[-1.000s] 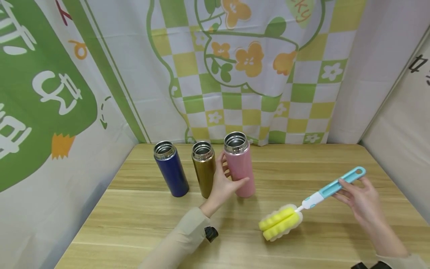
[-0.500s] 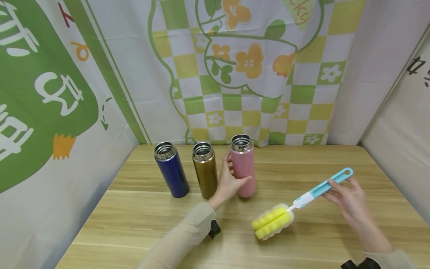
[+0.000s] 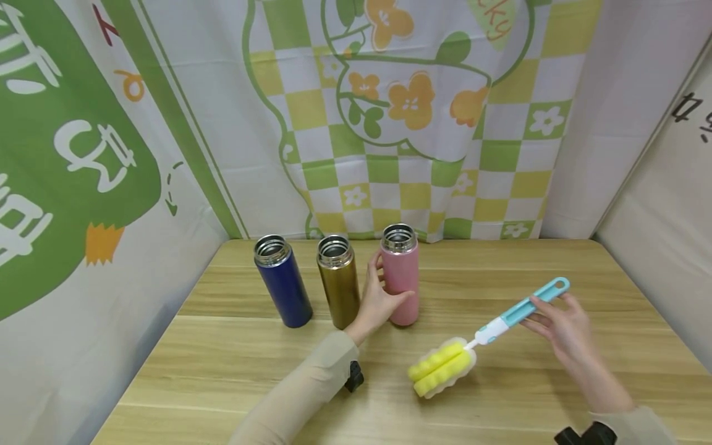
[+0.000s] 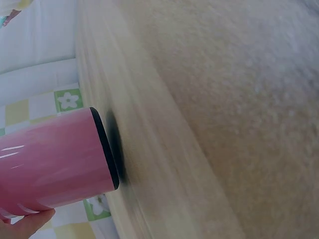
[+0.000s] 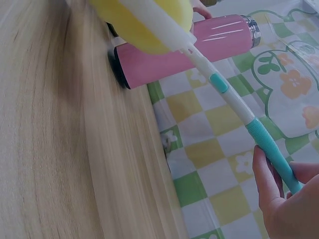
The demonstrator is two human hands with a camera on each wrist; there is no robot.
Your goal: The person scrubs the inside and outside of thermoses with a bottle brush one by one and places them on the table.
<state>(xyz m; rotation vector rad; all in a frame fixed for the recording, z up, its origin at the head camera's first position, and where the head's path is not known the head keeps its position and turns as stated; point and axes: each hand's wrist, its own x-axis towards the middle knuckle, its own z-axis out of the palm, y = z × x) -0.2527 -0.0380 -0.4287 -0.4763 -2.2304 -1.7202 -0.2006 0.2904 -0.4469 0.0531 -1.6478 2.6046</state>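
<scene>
My left hand grips a pink vacuum bottle round its side, thumb across the front. The bottle stands about upright with its steel mouth uncovered; its dark base is close to the tabletop, and I cannot tell whether it touches. My right hand holds a bottle brush by its blue handle. The brush's yellow and white sponge head points down-left, in front of the pink bottle and apart from it. In the right wrist view, fingers and thumb pinch the teal grip.
A gold bottle stands just left of my left hand, and a blue bottle farther left. Both are uncapped. The wooden table ends at a printed cloth at the back, with cloth on both sides.
The pink bottle has shifted a little right and straightened, my left hand moving with it. My right hand has carried the brush left, closer to the pink bottle.
</scene>
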